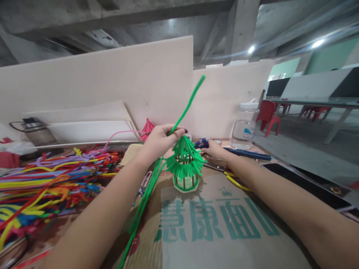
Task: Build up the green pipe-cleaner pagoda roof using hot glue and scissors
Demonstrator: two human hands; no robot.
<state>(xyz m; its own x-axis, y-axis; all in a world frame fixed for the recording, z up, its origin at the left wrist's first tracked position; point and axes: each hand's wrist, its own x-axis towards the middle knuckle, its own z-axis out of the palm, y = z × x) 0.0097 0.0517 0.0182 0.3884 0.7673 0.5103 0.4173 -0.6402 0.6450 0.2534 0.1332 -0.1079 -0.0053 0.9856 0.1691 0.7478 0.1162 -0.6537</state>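
Note:
My left hand (168, 138) is closed at the peak of a small green pavilion model (187, 166), pinching a green pipe cleaner (190, 101) that sticks up to the right. The model stands upright, with two fringed tiers of roof, thin brown posts and a pale base rimmed in green. Behind it to the right, my right hand (214, 150) curls around what looks like a dark blue hot glue gun (201, 143); much of the tool is hidden. Scissors (215, 167) lie just below that hand, along with a bent yellow pipe cleaner (235, 182).
Mixed coloured pipe cleaners (53, 179) pile up on the left. Long green ones (143, 213) run beside the printed cardboard (224, 250). A pink fringed cone (148, 127), a clear water bottle (244, 127) and a dark flask (36, 130) stand at the back. A pale board (126, 86) rises behind.

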